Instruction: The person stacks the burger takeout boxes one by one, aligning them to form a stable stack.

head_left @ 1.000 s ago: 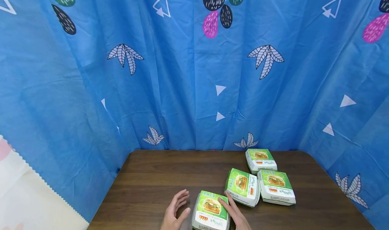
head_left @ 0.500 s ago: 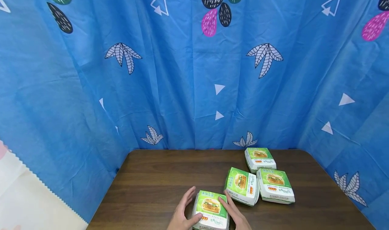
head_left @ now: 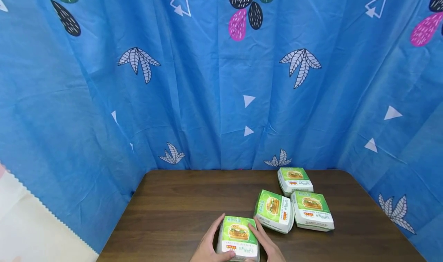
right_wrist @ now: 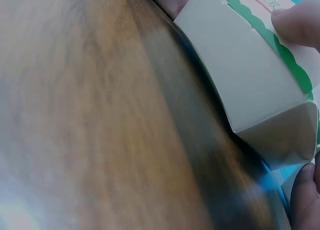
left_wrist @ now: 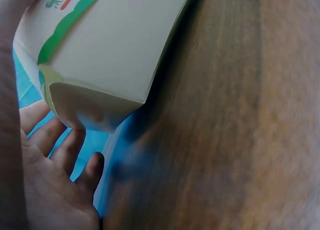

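A green and white hamburger box (head_left: 238,234) with a burger picture on its lid sits at the near edge of the table, between my hands. My left hand (head_left: 209,246) holds its left side, the thumb across the front and the fingers along the far left corner. On the opposite side my right hand (head_left: 265,242) grips it, one finger on the lid and others down the right wall. The left wrist view has my fingers under a corner of the white box wall (left_wrist: 120,45). In the right wrist view, a thumb lies on the box's printed lid.
Just right of my right fingertips lies a second hamburger box (head_left: 274,211), turned sideways. Against it stands another box (head_left: 312,211), with one more box (head_left: 295,180) behind, near the back edge. The brown wooden table (head_left: 166,208) ends at a blue patterned curtain (head_left: 194,100).
My left hand has come in from the left and closed on the box's side, its thumb now across the front. The right hand has stayed on the box. The head view has shifted slightly.
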### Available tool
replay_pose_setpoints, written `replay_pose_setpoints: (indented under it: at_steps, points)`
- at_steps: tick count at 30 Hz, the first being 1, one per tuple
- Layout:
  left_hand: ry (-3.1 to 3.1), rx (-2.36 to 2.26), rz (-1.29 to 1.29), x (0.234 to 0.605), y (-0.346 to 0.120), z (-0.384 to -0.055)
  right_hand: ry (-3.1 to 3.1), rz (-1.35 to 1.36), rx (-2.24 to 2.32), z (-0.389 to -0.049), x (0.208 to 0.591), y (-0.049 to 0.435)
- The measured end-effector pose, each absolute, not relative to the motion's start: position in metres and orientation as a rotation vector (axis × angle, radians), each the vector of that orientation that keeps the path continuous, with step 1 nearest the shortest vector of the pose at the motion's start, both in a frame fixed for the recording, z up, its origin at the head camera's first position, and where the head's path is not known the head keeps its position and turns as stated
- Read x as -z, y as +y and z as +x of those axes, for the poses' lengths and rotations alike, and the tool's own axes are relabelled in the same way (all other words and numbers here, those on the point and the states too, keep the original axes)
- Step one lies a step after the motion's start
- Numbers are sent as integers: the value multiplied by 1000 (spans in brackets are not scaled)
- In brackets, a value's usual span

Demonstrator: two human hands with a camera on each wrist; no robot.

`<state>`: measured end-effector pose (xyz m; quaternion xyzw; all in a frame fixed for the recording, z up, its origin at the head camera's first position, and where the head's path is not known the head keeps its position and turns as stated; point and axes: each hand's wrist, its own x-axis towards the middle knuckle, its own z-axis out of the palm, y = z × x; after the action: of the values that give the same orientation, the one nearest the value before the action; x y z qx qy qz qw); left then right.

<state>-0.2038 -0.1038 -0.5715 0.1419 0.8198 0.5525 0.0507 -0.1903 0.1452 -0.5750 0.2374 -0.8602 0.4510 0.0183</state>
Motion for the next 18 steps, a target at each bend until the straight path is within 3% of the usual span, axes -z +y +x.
replay_pose_setpoints:
  at_steps: [18]
  points:
    - [2670, -1622, 578, 575, -106, -200, -2467, 712, -1234, -190, 584, 145]
